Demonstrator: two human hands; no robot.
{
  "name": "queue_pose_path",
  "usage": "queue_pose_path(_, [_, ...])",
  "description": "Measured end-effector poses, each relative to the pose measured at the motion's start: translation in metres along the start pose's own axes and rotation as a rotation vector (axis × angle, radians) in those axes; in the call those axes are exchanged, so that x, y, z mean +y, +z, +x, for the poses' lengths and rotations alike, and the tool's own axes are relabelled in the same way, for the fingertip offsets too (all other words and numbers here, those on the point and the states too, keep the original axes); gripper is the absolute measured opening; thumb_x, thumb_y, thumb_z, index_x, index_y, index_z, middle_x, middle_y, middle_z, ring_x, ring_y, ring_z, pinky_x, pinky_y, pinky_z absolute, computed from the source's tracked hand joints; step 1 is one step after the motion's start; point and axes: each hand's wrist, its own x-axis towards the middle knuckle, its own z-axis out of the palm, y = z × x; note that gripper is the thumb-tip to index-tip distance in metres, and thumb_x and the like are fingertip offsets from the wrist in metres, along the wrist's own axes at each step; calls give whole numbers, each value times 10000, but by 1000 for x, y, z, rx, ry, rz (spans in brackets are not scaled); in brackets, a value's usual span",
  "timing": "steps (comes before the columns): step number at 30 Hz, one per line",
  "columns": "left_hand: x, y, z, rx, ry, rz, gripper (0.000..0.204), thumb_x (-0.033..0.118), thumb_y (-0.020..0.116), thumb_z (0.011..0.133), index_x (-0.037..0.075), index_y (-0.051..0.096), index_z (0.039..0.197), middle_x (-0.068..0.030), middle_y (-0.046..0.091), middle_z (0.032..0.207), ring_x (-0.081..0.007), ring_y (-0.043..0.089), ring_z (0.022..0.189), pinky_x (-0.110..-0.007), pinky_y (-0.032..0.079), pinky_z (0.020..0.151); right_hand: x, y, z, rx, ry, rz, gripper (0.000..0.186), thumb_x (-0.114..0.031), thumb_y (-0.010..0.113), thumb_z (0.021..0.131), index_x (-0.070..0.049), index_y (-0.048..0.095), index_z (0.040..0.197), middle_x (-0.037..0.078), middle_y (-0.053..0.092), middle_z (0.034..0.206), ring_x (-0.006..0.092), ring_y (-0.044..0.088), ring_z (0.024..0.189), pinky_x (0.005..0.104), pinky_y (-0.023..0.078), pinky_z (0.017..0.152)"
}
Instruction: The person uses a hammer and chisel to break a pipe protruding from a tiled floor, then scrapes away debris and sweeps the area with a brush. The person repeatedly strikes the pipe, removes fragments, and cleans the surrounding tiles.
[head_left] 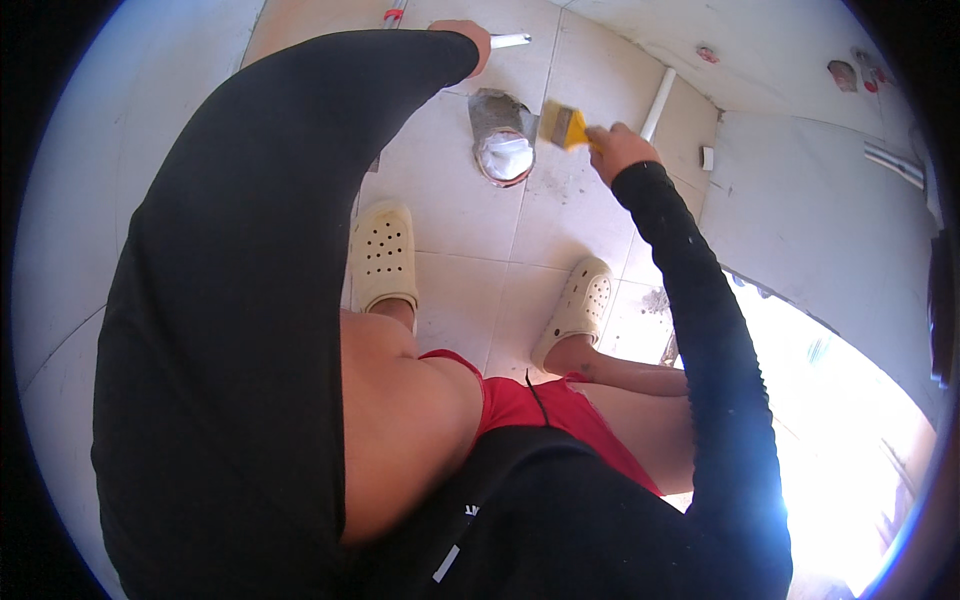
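Observation:
In my right hand [622,152] is a flat paintbrush [568,127] with a yellow handle. Its bristles point left, slightly smeared by motion, and hang over the tiles beside a round drain opening [507,155] stuffed with white material. A rough grey patch [497,108] of bare cement borders that opening on its far side. Farther away and to the left, my left hand [468,42] is closed around a white, narrow, tube-like piece [511,40], whose end sticks out to the right. The sleeve hides part of that hand, and the piece's exact kind is unclear.
Pale floor tiles [455,205] carry smudges. A white pipe [658,104] stands by the right wall, where pipe fittings [868,72] stick out. My feet, in cream clogs [384,250], are planted apart. Bright light falls at the lower right.

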Motion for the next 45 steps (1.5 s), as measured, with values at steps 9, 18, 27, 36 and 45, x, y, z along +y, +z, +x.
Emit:
queue_pose_path(9, [13,-3,8,-26,-12,-35,248,134,521,779,81,638,991,-120,650,893,-263,643,808,-382,509,699,-39,23,11,-170,-139,-22,245,-113,462,818,-97,608,1013,158,586,900,320,600,846,410,484,745])
queue_pose_path(18, [14,4,17,33,21,38,239,163,526,794,83,654,979,-113,655,894,-245,650,787,-372,514,689,-23,6,31,-103,-85,6,246,-121,471,825,-101,612,1026,154,603,922,311,602,868,396,484,758])
queue_pose_path(27, [12,3,18,40,8,34,249,152,536,787,81,646,999,-111,654,907,-242,648,801,-373,513,689,0,7,-3,-178,-174,104,284,-122,589,730,-90,634,1008,162,630,857,307,607,801,373,485,768])
queue_pose_path(36, [15,-6,14,-6,43,54,238,146,538,765,86,656,962,-109,658,885,-238,649,795,-371,511,676,15,20,-13,-121,11,386,287,-236,620,733,-111,627,992,166,636,862,311,608,791,361,484,761])
queue_pose_path(45, [9,-5,19,-42,24,44,218,151,556,719,89,677,889,-106,663,860,-228,647,803,-373,506,660,46,52,-65,-204,109,344,273,-239,621,724,-141,598,978,150,634,840,311,607,810,373,482,751])
